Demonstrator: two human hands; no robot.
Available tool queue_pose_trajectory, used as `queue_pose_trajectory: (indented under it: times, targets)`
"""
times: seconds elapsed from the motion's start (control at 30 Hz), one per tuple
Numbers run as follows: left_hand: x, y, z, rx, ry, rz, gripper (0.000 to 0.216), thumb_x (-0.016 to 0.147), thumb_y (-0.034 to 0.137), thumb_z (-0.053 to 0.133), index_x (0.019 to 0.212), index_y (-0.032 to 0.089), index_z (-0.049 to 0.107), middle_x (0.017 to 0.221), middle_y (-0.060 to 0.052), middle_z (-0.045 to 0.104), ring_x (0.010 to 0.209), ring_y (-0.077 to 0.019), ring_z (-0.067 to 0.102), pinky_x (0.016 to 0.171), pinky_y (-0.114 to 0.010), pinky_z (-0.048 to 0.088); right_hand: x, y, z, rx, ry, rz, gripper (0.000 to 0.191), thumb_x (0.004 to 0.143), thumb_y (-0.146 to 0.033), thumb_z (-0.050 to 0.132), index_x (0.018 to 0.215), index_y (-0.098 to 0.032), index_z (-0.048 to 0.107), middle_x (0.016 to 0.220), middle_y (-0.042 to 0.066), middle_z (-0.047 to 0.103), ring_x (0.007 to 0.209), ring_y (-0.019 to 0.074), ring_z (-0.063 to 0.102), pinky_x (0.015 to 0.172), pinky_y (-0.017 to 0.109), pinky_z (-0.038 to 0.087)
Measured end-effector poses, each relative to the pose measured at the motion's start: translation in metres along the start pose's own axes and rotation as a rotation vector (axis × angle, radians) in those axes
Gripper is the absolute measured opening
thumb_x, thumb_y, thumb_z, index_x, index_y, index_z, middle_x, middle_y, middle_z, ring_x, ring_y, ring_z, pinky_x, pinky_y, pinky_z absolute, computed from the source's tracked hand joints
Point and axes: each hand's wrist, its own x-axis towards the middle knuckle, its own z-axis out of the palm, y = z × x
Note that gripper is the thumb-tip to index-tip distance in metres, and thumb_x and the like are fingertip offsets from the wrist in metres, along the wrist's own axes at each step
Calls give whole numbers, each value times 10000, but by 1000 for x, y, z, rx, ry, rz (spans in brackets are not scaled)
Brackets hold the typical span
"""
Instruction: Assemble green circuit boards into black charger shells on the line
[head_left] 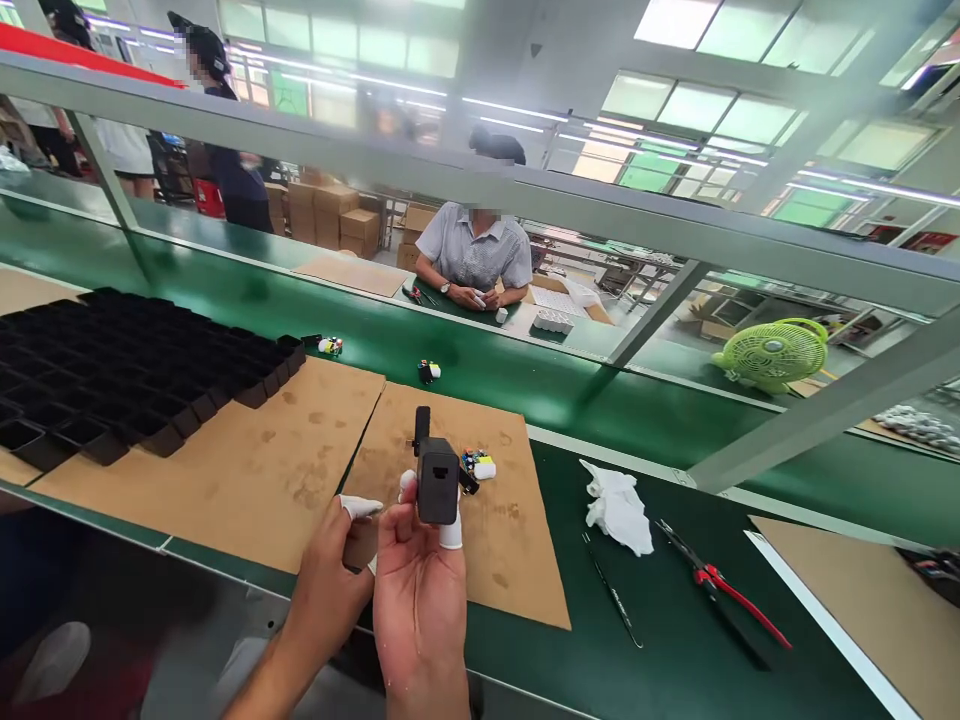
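From where I stand, the workshop is bright, with tall windows [405,50] and strip lights [517,110] beyond a grey metal frame [360,155]. A glossy green table [555,560] carries cardboard sheets [517,560]; rows of black casings [150,370] crowd the one at left. Across from us sits a person in a grey shirt [480,250], near a green fan [776,350].

In the head view, the right hand [420,590] pinches a black housing [438,485] above the nearer cardboard, its slotted end facing us, just beside a small circuit board [478,465]. The left hand [330,570] is near, finger and thumb parted. To the right lie a crumpled white cloth [619,508], red-handled pliers [709,577] and tweezers [613,592], whose pale markings are too small to read.
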Motion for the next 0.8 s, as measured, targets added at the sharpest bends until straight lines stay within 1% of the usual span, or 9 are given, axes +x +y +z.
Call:
queue_pose_trajectory:
  times: [0.07, 0.17, 0.23, 0.33, 0.43, 0.5, 0.6, 0.67, 0.8]
  targets:
    - [-1, -2, 0, 11, 17, 32, 283, 911, 340, 742, 1175, 239, 742, 1124, -79, 762, 1042, -303, 750, 903, -422, 626, 0, -2, -5, -115, 27, -131, 238, 1016, -502, 828, 1131, -295, 852, 1195, 52, 878, 1108, 234, 843, 958, 405, 729]
    - [-2, -7, -1, 19, 64, 60, 279, 966, 413, 750, 1180, 234, 743, 1110, -77, 754, 1009, -282, 759, 905, -410, 627, 2, -20, -24, -453, 27, -550, 145, 1027, -319, 839, 1171, -329, 858, 1208, 15, 879, 1089, 193, 851, 937, 324, 720]
    - [-4, -10, -2, 24, 108, 55, 265, 994, 435, 744, 1168, 236, 740, 1094, -70, 752, 969, -263, 758, 903, -399, 626, 4, -42, -44, -824, -113, -868, 298, 981, -137, 851, 1199, -339, 872, 1226, 23, 874, 1113, 193, 849, 984, 309, 703]
    - [-5, -10, -4, 45, 143, 55, 250, 1011, 441, 745, 1160, 241, 742, 1057, -57, 749, 929, -249, 746, 884, -384, 622, 6, -73, -75, -1295, -339, -1027, 532, 998, -8, 748, 1404, -346, 812, 1319, 82, 841, 1181, 215, 841, 1025, 320, 693]
    - [-5, -8, -5, 69, 138, 99, 228, 1013, 429, 742, 1145, 243, 746, 1041, -58, 754, 925, -252, 737, 866, -381, 622, 2, -88, -96, -1471, -413, -934, 561, 1038, -23, 687, 1486, -352, 764, 1365, 110, 821, 1241, 226, 827, 1038, 310, 682]
    - [-7, -6, -6, 76, 104, 107, 241, 1001, 426, 753, 1161, 245, 751, 1061, -71, 766, 963, -270, 744, 901, -406, 628, -5, -86, -99, -1418, -355, -820, 466, 1048, -86, 710, 1423, -345, 810, 1364, 111, 825, 1258, 245, 818, 1062, 339, 675]
    - [-18, -8, -3, 10, -49, 25, 340, 959, 448, 806, 1236, 255, 770, 1185, -110, 796, 1128, -330, 759, 1058, -495, 614, -20, -70, -94, -1010, -37, -565, 253, 1000, -286, 856, 1248, -329, 887, 1244, 85, 869, 1160, 253, 837, 1023, 364, 691]
    - [-28, -11, 3, -149, -186, -73, 445, 928, 474, 846, 1312, 261, 777, 1315, -136, 797, 1246, -368, 751, 1148, -538, 587, -30, -53, -89, -659, 160, -330, 308, 948, -446, 916, 1229, -326, 881, 1192, 69, 881, 1088, 249, 843, 963, 371, 706]
    - [-41, -14, 17, -617, -281, -242, 678, 822, 556, 943, 1396, 245, 757, 1395, -169, 789, 1297, -410, 757, 1144, -523, 614, -41, -17, -88, -290, 246, -75, 449, 883, -601, 937, 1220, -314, 857, 1255, 73, 870, 1084, 279, 836, 957, 439, 701]
